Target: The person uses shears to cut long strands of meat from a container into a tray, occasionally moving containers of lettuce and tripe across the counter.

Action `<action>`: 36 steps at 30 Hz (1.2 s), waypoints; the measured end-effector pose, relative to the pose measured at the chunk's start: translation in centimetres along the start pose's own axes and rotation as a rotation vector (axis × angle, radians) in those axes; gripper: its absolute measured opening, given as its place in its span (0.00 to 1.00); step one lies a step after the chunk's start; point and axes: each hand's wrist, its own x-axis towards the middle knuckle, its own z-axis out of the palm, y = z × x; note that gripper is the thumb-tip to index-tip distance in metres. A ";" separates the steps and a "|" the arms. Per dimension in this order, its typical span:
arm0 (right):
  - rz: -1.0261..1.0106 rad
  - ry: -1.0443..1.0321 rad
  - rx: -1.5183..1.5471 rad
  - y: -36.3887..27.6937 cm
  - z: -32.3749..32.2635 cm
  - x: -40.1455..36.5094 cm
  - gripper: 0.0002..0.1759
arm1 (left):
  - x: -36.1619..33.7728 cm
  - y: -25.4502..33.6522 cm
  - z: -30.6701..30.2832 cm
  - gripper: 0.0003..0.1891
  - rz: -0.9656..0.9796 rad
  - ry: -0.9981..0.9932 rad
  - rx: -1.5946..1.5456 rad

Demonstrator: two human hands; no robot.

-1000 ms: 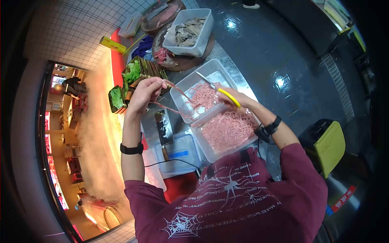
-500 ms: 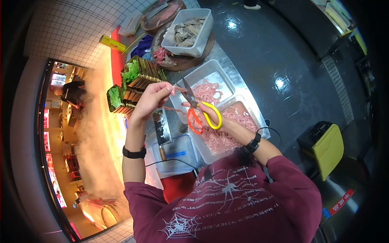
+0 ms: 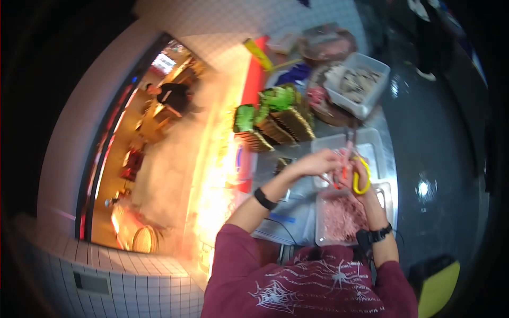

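Scissors (image 3: 361, 183) with one yellow and one orange-red handle are in my right hand (image 3: 362, 172), blades pointing up and away from me. Close beside the blades, my left hand (image 3: 319, 161) is closed on a pale pink strip of meat (image 3: 339, 163), blurred by motion. Under both hands stands a clear plastic tub (image 3: 374, 140), partly covered by them. Nearer to me, a second tub (image 3: 319, 233) holds a heap of pink meat strips (image 3: 342, 214). My left forearm hides most of a cleaver.
Stacked dark trays with green leaves (image 3: 278, 98) stand left of the tubs. Behind are a bin of greyish pieces (image 3: 363, 85) and round chopping boards (image 3: 323, 42). A lidded clear box (image 3: 289, 220) lies near me. Steam rises beyond the counter, where a person (image 3: 172, 98) stands.
The view has swung left, so everything sits further right and looks blurred. My hands have come closer together, with the scissors now more upright.
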 end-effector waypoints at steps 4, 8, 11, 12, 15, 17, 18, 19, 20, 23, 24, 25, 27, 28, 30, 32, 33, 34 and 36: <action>0.144 0.001 -0.103 -0.5 -2.2 0.9 0.33 | -0.3 -0.4 1.1 0.13 0.051 -0.093 0.041; 0.073 0.057 -0.232 -0.6 -2.1 0.3 0.28 | -0.4 -1.5 1.2 0.13 0.134 0.085 -0.030; 0.028 0.338 -0.676 -0.8 -4.3 0.8 0.26 | -0.2 -1.4 -0.1 0.12 -0.001 0.208 -0.065; -0.089 0.377 -0.872 -0.3 -6.9 1.9 0.23 | 0.0 -1.9 -0.4 0.11 -0.005 0.224 -0.124; -0.170 0.283 -0.691 -3.5 -3.6 1.3 0.26 | -0.3 -0.5 -0.7 0.12 -0.070 0.173 -0.206; -0.128 0.137 -0.703 -5.4 -1.1 1.0 0.27 | 0.7 -0.9 0.0 0.12 0.001 0.138 -0.246; -0.108 0.086 -0.705 -5.8 0.2 1.0 0.25 | 1.3 -1.1 0.3 0.12 0.040 0.120 -0.250; -0.090 0.030 -0.705 -6.0 1.0 1.0 0.22 | 1.8 -0.6 0.9 0.12 0.051 0.152 -0.274; -0.104 0.037 -0.724 -6.1 1.3 1.1 0.22 | 1.9 -0.1 1.5 0.11 0.062 0.189 -0.297; -0.267 0.137 -1.136 -5.5 1.4 1.8 0.18 | 3.0 -2.0 1.9 0.12 0.229 0.377 -0.027; -0.276 0.124 -1.146 -5.6 1.3 1.7 0.18 | 2.8 -2.0 2.1 0.13 0.229 0.469 0.085; -0.284 0.160 -1.202 -5.9 1.7 1.3 0.17 | 2.5 -1.8 2.2 0.13 0.205 0.473 0.090; -0.319 0.152 -1.167 -5.3 0.6 1.4 0.15 | 2.6 -2.4 2.5 0.12 0.249 0.444 0.094; -0.321 0.138 -1.171 -5.5 0.7 1.1 0.15 | 2.8 -2.9 2.7 0.12 0.287 0.397 0.104; -0.192 0.079 -0.984 -6.7 1.7 0.6 0.16 | 3.1 -3.2 2.8 0.13 0.305 0.390 0.075; -0.182 0.083 -0.889 -7.3 2.7 0.6 0.17 | 2.8 -3.0 3.0 0.14 0.330 0.279 -0.120; -0.200 0.105 -0.892 -7.8 2.7 0.6 0.17 | 2.5 -2.9 3.0 0.15 0.289 0.233 -0.183; -0.215 0.126 -0.894 -8.3 2.7 0.6 0.17 | 2.2 -3.2 3.0 0.15 0.296 0.241 -0.178; -0.189 0.139 -0.808 -9.6 2.7 0.6 0.17 | 1.9 -4.0 3.3 0.14 0.284 0.152 -0.362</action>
